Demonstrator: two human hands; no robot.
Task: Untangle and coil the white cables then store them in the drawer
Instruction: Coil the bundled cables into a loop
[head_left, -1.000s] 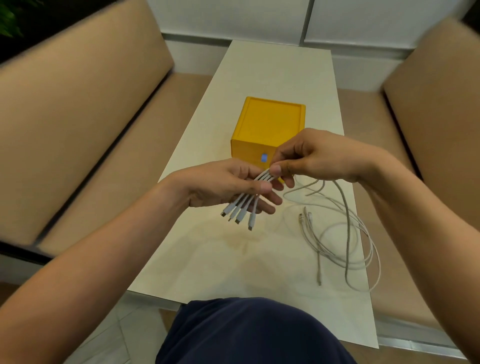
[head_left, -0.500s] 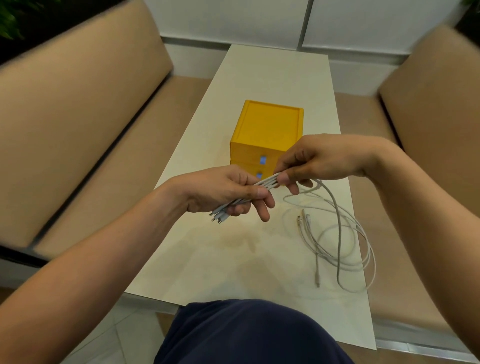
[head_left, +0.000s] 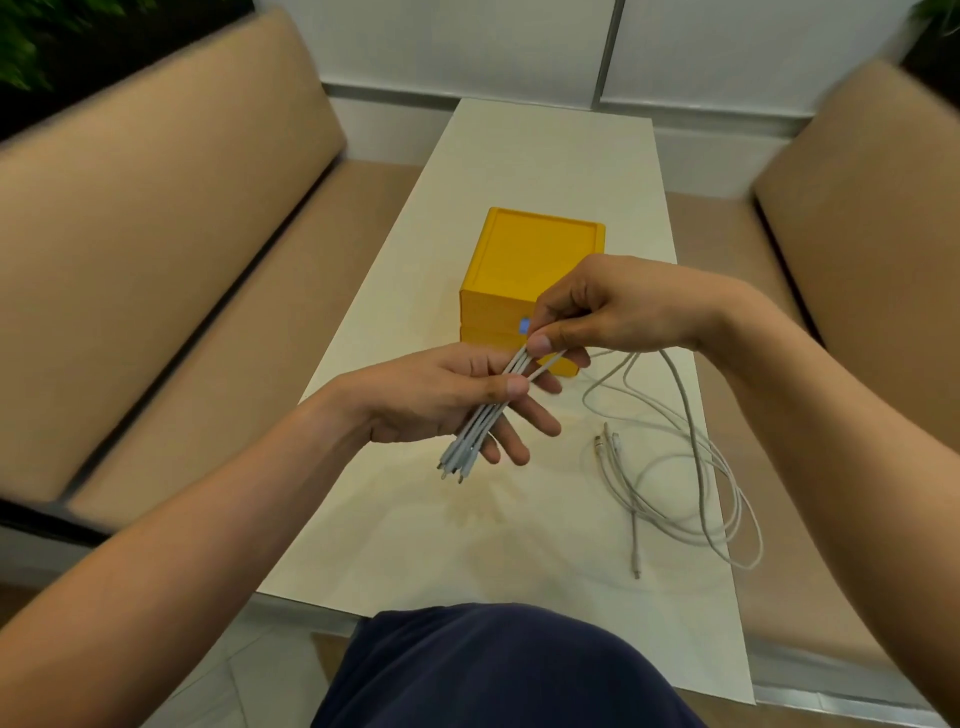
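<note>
Several white cable ends (head_left: 475, 431) lie bunched side by side across my left hand (head_left: 447, 402), its thumb pressing them against the fingers, plugs pointing down-left. My right hand (head_left: 608, 312) pinches the same bunch just above, between thumb and forefinger. From there the white cables (head_left: 691, 467) trail to the right and lie in loose loops on the table, with a few free plug ends beside them. The yellow drawer box (head_left: 535, 260) stands on the table right behind my hands, its drawers closed, blue handles partly hidden by my right hand.
The narrow cream table (head_left: 545, 156) runs away from me between two tan benches (head_left: 156, 249). A white wall closes the far end. My dark-clad knee (head_left: 498, 670) fills the bottom of the view.
My left hand has loosened from a fist around the plugs, fingers now stretched with the bunch across them. The plug ends stick out further below the hand. My right hand stayed pinching the bunch.
</note>
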